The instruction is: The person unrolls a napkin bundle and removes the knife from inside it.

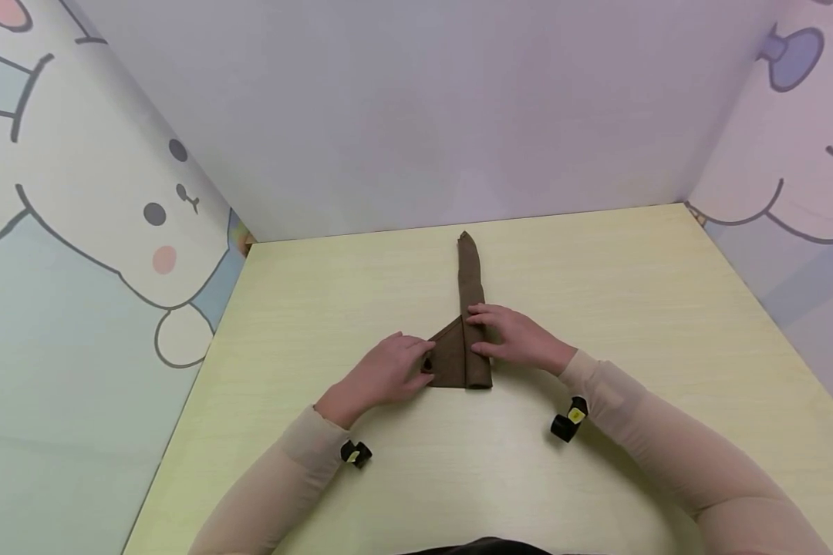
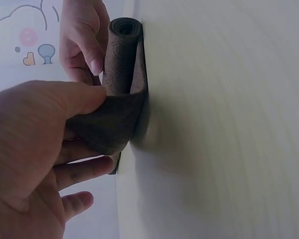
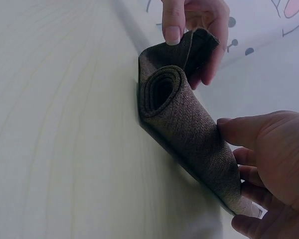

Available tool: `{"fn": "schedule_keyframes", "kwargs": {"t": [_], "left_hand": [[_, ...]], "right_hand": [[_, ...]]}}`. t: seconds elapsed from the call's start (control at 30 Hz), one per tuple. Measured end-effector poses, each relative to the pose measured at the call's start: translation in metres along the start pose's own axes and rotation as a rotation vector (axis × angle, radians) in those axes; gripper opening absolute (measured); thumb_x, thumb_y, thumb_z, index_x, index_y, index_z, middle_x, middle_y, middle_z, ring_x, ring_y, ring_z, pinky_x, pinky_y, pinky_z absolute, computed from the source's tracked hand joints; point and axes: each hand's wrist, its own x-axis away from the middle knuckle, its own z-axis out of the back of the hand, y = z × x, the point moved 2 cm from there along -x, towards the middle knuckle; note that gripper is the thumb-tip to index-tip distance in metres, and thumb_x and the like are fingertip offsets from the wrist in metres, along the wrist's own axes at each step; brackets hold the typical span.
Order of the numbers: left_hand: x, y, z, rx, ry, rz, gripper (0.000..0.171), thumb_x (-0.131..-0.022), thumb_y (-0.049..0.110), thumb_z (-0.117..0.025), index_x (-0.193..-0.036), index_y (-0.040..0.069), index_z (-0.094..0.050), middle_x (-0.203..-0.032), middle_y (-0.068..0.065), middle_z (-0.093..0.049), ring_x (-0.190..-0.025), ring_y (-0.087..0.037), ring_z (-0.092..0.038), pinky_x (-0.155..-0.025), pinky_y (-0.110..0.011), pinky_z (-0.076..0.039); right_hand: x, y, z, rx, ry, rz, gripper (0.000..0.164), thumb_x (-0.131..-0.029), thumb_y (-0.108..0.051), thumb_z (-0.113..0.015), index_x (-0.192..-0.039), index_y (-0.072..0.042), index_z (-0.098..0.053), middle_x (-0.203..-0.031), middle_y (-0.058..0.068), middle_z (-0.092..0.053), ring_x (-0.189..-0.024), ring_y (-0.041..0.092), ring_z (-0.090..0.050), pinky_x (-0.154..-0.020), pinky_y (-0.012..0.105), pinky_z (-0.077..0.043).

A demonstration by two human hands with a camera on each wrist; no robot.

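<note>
A brown cloth (image 1: 473, 339) lies on the table, wound into a long narrow roll with a flat triangular flap (image 1: 450, 358) at its left. My left hand (image 1: 389, 370) pinches the flap's outer corner between thumb and fingers. In the left wrist view, that corner (image 2: 109, 122) is lifted and bent up from the table. My right hand (image 1: 524, 339) rests on the roll from the right, its fingers reaching over the top. The right wrist view shows the roll's spiral end (image 3: 162, 92), with my right thumb (image 3: 239, 130) and fingertips touching its side.
The pale wooden table (image 1: 597, 285) extends around the cloth on every side. A plain white wall (image 1: 416, 116) stands along its back edge, and cartoon-printed walls (image 1: 97, 193) rise at left and right. A small black camera (image 1: 569, 420) sits on each wrist.
</note>
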Motion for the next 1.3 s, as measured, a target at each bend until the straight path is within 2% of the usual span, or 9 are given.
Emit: {"fn": "schedule_keyframes", "kwargs": {"t": [0.1, 0.3, 0.4, 0.57, 0.73, 0.83, 1.0, 1.3], "left_hand": [[0.003, -0.002, 0.002, 0.022, -0.010, 0.013, 0.049, -0.090, 0.038, -0.066, -0.127, 0.007, -0.060, -0.120, -0.004, -0.064, -0.113, -0.019, -0.058, -0.105, -0.042, -0.037], [0.011, -0.003, 0.006, 0.109, -0.036, 0.040, 0.047, -0.092, 0.036, -0.065, -0.127, 0.006, -0.060, -0.120, -0.006, -0.064, -0.111, -0.020, -0.059, -0.096, -0.036, -0.045], [0.014, -0.005, 0.005, 0.121, -0.064, 0.047, 0.045, -0.093, 0.034, -0.064, -0.128, 0.006, -0.060, -0.122, -0.006, -0.063, -0.113, -0.020, -0.058, -0.096, -0.035, -0.045], [0.017, -0.009, 0.002, 0.100, -0.056, 0.020, 0.039, -0.094, 0.028, -0.063, -0.125, 0.005, -0.063, -0.121, -0.006, -0.064, -0.113, -0.020, -0.059, -0.097, -0.035, -0.044], [0.019, -0.012, -0.001, 0.065, -0.017, -0.046, 0.025, -0.093, 0.011, -0.064, -0.116, 0.004, -0.069, -0.115, -0.007, -0.066, -0.109, -0.022, -0.061, -0.095, -0.036, -0.046], [0.021, -0.014, -0.002, 0.055, -0.019, -0.067, 0.023, -0.090, 0.004, -0.065, -0.112, 0.004, -0.071, -0.117, -0.009, -0.066, -0.109, -0.023, -0.061, -0.095, -0.037, -0.046], [0.022, -0.016, -0.002, 0.046, -0.054, -0.064, 0.025, -0.089, 0.003, -0.066, -0.114, 0.005, -0.071, -0.121, -0.008, -0.065, -0.114, -0.024, -0.059, -0.098, -0.037, -0.044], [0.023, -0.016, 0.001, 0.037, -0.121, -0.029, 0.029, -0.091, 0.005, -0.064, -0.119, 0.008, -0.069, -0.128, -0.007, -0.062, -0.123, -0.027, -0.054, -0.102, -0.044, -0.041]], "right_hand": [[0.000, 0.000, 0.000, -0.003, -0.002, 0.000, 0.049, -0.089, -0.029, -0.070, -0.130, -0.004, -0.059, -0.145, 0.012, -0.045, -0.135, 0.030, -0.039, -0.107, 0.046, -0.034], [0.001, -0.001, 0.001, 0.002, -0.003, 0.004, 0.049, -0.089, -0.030, -0.070, -0.130, -0.005, -0.059, -0.145, 0.012, -0.045, -0.135, 0.031, -0.038, -0.107, 0.047, -0.033], [0.001, -0.001, 0.001, 0.009, -0.003, 0.009, 0.049, -0.090, -0.029, -0.070, -0.130, -0.004, -0.059, -0.145, 0.013, -0.045, -0.135, 0.032, -0.039, -0.107, 0.048, -0.033], [0.000, 0.000, 0.000, 0.014, -0.015, -0.007, 0.049, -0.090, -0.030, -0.069, -0.131, -0.005, -0.058, -0.146, 0.011, -0.044, -0.136, 0.030, -0.038, -0.107, 0.046, -0.033], [0.000, 0.001, 0.000, 0.017, -0.030, -0.019, 0.050, -0.091, -0.031, -0.068, -0.133, -0.005, -0.057, -0.147, 0.011, -0.043, -0.137, 0.029, -0.037, -0.108, 0.045, -0.033], [0.001, 0.002, 0.001, 0.026, -0.039, -0.027, 0.051, -0.092, -0.032, -0.067, -0.134, -0.006, -0.057, -0.148, 0.010, -0.042, -0.137, 0.029, -0.036, -0.108, 0.045, -0.032], [0.004, 0.002, 0.003, 0.031, -0.038, -0.034, 0.051, -0.091, -0.031, -0.067, -0.135, -0.006, -0.056, -0.149, 0.010, -0.041, -0.138, 0.028, -0.036, -0.108, 0.044, -0.033], [0.004, -0.003, -0.001, 0.062, -0.004, 0.022, 0.056, -0.090, -0.030, -0.070, -0.134, 0.001, -0.055, -0.146, 0.017, -0.042, -0.136, 0.033, -0.037, -0.107, 0.046, -0.034]]}}
